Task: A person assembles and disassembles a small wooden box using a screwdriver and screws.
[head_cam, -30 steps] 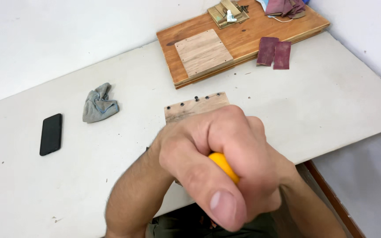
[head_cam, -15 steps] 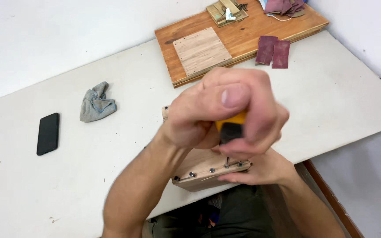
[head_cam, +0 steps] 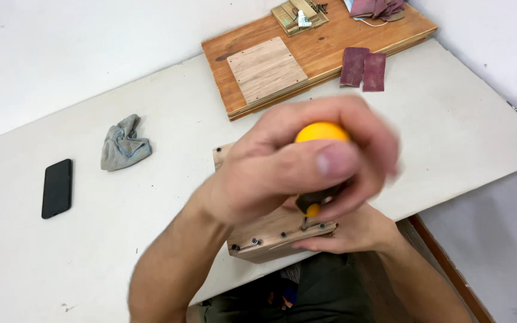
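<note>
Gripping a yellow-handled screwdriver [head_cam: 318, 134] in a closed fist, the left hand [head_cam: 294, 164] drives downward; beneath it, the right hand [head_cam: 354, 230] clasps the wooden box [head_cam: 270, 236].

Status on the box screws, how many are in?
Done: two screws sit in the wooden box edge. In hand: left hand grips the yellow screwdriver on a third, right hand steadying. Other edges are hidden.

Bare table [head_cam: 169, 197] lay open to my left as far as the grey rag [head_cam: 124, 143] and black phone [head_cam: 57, 187]; ahead, the wooden board [head_cam: 324, 51] and sandpaper sheets [head_cam: 363, 67] blocked passage.
</note>
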